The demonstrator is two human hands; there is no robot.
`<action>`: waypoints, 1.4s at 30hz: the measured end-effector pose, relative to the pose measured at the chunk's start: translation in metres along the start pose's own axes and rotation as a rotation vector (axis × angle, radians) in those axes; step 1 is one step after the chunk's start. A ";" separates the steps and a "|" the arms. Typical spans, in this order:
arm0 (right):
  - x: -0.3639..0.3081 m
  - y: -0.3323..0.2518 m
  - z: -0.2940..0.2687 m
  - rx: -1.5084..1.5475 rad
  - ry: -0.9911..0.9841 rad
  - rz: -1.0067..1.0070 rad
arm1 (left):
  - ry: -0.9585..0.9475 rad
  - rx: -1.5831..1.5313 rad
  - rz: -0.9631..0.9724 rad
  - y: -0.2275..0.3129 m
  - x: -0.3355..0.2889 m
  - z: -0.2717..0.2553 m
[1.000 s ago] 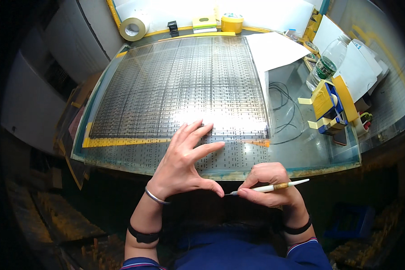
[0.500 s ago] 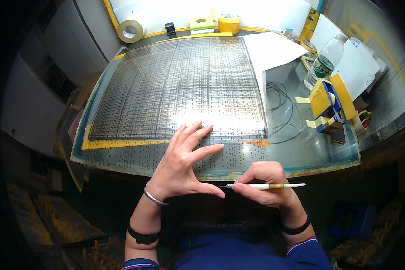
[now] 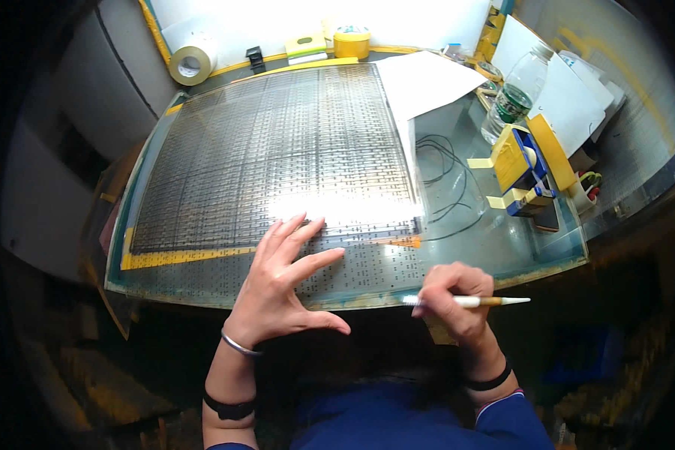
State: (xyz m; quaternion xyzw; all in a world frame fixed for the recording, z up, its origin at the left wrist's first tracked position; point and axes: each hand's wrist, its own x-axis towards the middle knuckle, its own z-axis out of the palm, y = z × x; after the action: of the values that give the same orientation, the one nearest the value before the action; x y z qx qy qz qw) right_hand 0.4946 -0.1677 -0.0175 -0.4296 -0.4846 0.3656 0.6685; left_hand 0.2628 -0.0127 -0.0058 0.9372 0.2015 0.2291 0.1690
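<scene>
My left hand [image 3: 277, 279] lies with fingers spread over the near edge of a transparent film sheet [image 3: 270, 127] printed with fine dark rows. Its thumb sticks out past the front edge of the glass-topped table [image 3: 495, 259]. A thin white pen-like tool [image 3: 511, 301] with a brown band and a metallic tip is gripped in my right hand [image 3: 457, 296], just off the table's front edge. Motion blurs the tip, so its exact kind is unclear. Yellow tape [image 3: 172, 257] runs along the film's near edge, with dark marks showing below it.
At the back stand a tape roll [image 3: 192, 65], a black clip [image 3: 255, 58] and a yellow tub [image 3: 352, 43]. To the right are white paper [image 3: 431, 79], a plastic bottle [image 3: 514, 97], a blue and yellow tape dispenser [image 3: 529, 176] and loose black cable [image 3: 457, 199].
My right hand has moved right, away from my left thumb, carrying the pen-like tool. My left hand keeps its spread on the sheet. The whole view has shifted slightly.
</scene>
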 end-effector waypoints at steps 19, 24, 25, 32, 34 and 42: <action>0.028 0.007 -0.019 -0.422 0.054 0.221 | 0.004 0.066 -0.067 0.003 0.005 0.006; 0.029 0.006 -0.018 -0.431 0.062 0.219 | 0.017 0.058 -0.065 0.003 0.005 0.007; 0.029 0.007 -0.019 -0.444 0.057 0.214 | 0.019 0.059 -0.063 0.003 0.005 0.008; 0.030 0.012 -0.017 -0.357 0.121 0.200 | 0.023 0.059 -0.061 0.003 0.006 0.007; 0.029 0.011 -0.018 -0.417 0.079 0.206 | 0.025 0.061 -0.067 0.003 0.005 0.008; 0.028 0.011 -0.016 -0.415 0.068 0.166 | 0.029 0.055 -0.066 0.001 0.004 0.010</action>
State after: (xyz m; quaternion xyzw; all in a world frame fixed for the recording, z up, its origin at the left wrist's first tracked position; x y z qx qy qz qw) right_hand 0.5164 -0.1417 -0.0211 -0.6086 -0.4894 0.2972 0.5494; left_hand 0.2713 -0.0141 -0.0119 0.9309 0.2411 0.2313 0.1478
